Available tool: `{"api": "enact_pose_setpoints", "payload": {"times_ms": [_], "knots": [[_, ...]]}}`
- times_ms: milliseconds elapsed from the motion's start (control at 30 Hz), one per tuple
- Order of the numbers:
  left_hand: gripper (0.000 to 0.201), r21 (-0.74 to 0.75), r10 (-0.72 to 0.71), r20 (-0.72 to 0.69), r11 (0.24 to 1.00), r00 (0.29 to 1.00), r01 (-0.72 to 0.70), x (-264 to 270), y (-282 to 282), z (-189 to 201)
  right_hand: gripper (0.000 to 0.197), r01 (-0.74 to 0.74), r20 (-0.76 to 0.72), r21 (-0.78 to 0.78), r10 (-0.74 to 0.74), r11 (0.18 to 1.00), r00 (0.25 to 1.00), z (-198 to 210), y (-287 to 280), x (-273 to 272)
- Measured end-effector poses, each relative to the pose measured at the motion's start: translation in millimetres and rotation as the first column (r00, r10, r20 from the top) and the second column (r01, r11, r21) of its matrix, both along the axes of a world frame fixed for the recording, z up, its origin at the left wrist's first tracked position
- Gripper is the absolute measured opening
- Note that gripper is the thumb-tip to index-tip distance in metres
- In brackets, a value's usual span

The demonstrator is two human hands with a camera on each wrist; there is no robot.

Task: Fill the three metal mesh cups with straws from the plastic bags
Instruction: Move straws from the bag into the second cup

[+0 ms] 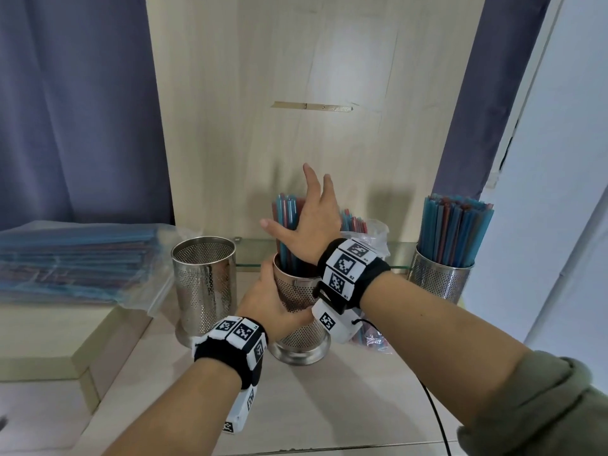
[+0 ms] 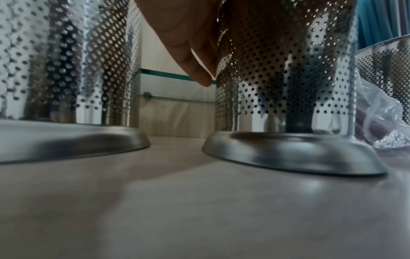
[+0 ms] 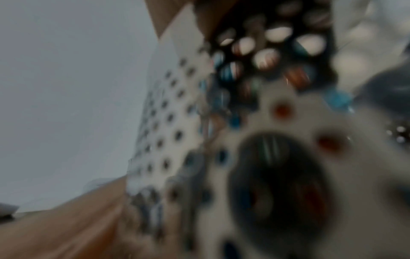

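Three perforated metal cups stand on the wooden counter. The left cup (image 1: pixel 204 284) (image 2: pixel 66 70) holds nothing. My left hand (image 1: pixel 269 301) grips the middle cup (image 1: pixel 301 327) (image 2: pixel 288 78) round its wall; one of its fingers (image 2: pixel 199 68) shows beside the cup. Blue and red straws (image 1: pixel 286 218) stick up out of this cup. My right hand (image 1: pixel 309 222) is open with spread fingers, its palm against these straws. The right cup (image 1: pixel 437 284) is packed with straws (image 1: pixel 457 228). The right wrist view shows only a blurred, close mesh wall (image 3: pixel 177 122).
A flat plastic bag of straws (image 1: pixel 65 258) lies on a raised board at the left. A crumpled bag with some straws (image 1: pixel 373 235) (image 2: pixel 377 113) sits behind and right of the middle cup. A wooden back panel and a glass shelf edge (image 1: pixel 250 266) stand close behind.
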State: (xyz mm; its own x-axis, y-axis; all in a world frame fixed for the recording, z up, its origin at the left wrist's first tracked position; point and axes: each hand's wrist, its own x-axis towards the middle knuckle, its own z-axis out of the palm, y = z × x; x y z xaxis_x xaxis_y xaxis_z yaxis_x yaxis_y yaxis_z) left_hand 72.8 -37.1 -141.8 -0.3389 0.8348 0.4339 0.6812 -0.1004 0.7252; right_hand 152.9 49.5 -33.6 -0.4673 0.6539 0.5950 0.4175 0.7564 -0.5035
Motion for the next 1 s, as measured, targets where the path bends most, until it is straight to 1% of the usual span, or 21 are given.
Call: {"api": "enact_pose_setpoints", "payload": {"times_ms": [67,100,167,233,300,333,400,433,467,500,600,633,700,767,833,867,900,933,1000], "knots": [[0.109,0.002,0.008,0.001,1.0,1.0,-0.008,0,0,-2,0.109,-0.123,-0.045,-0.178,0.117,0.976,0.992,0,11,1],[0.109,-0.001,0.011,0.003,1.0,1.0,-0.011,0,1,-2,0.107,-0.149,-0.055,-0.228,0.14,0.962,0.989,0,14,1],[0.109,0.001,0.017,0.003,1.0,1.0,-0.017,1,0,-1,0.105,-0.141,-0.072,-0.245,0.127,0.959,0.989,-2,17,1],[0.109,0.007,0.013,0.004,1.0,1.0,-0.013,1,1,-1,0.101,-0.1,-0.068,-0.175,0.089,0.979,0.994,-2,17,2],[0.109,0.005,0.006,0.0,1.0,1.0,-0.006,0,1,-1,0.092,-0.047,-0.04,-0.041,0.046,0.998,0.998,0,13,5],[0.11,0.0,0.007,-0.006,1.0,1.0,-0.007,0,2,-1,0.088,-0.028,-0.008,0.031,0.028,0.999,1.0,0,12,6],[0.111,-0.01,0.021,-0.018,1.0,1.0,-0.021,-1,2,-1,0.083,-0.005,0.141,0.12,-0.012,0.993,0.99,-2,9,6],[0.112,-0.019,0.026,-0.021,0.999,0.999,-0.027,-1,2,-1,0.082,0.0,0.226,0.122,-0.028,0.992,0.974,-4,8,6],[0.113,-0.028,0.029,-0.021,0.999,0.999,-0.03,0,2,0,0.081,0.003,0.28,0.106,-0.033,0.994,0.959,-5,7,6],[0.114,-0.036,0.03,-0.019,0.999,0.999,-0.031,0,2,0,0.081,-0.001,0.286,0.091,-0.025,0.996,0.958,-6,6,8],[0.108,-0.047,0.032,-0.024,0.998,0.999,-0.033,0,2,0,0.083,-0.06,0.159,0.139,0.037,0.988,0.987,2,0,20],[0.106,-0.047,0.039,-0.034,0.998,0.999,-0.04,0,2,0,0.084,-0.09,0.161,0.166,0.063,0.982,0.985,3,-3,24],[0.102,-0.034,0.051,-0.04,0.998,0.998,-0.052,1,2,0,0.085,-0.146,0.242,0.205,0.094,0.968,0.966,-2,-7,31],[0.1,-0.023,0.057,-0.031,0.998,0.998,-0.058,1,1,0,0.089,-0.183,0.357,0.215,0.097,0.959,0.929,-11,-11,36],[0.096,-0.025,0.047,-0.028,0.999,0.999,-0.047,2,1,0,0.091,-0.199,0.465,0.176,0.097,0.964,0.88,-22,-12,39],[0.095,-0.025,0.041,-0.027,0.999,0.999,-0.041,2,1,0,0.088,-0.208,0.487,0.145,0.114,0.967,0.866,-24,-12,40],[0.096,-0.033,0.044,-0.029,0.998,0.999,-0.045,2,0,0,0.084,-0.226,0.466,0.121,0.145,0.967,0.873,-24,-12,42],[0.098,-0.033,0.052,-0.037,0.998,0.998,-0.053,2,0,0,0.079,-0.25,0.405,0.117,0.184,0.961,0.896,-21,-11,45],[0.097,-0.027,0.06,-0.044,0.998,0.997,-0.061,3,0,0,0.066,-0.268,0.221,0.185,0.226,0.945,0.949,-10,-6,51]]}}
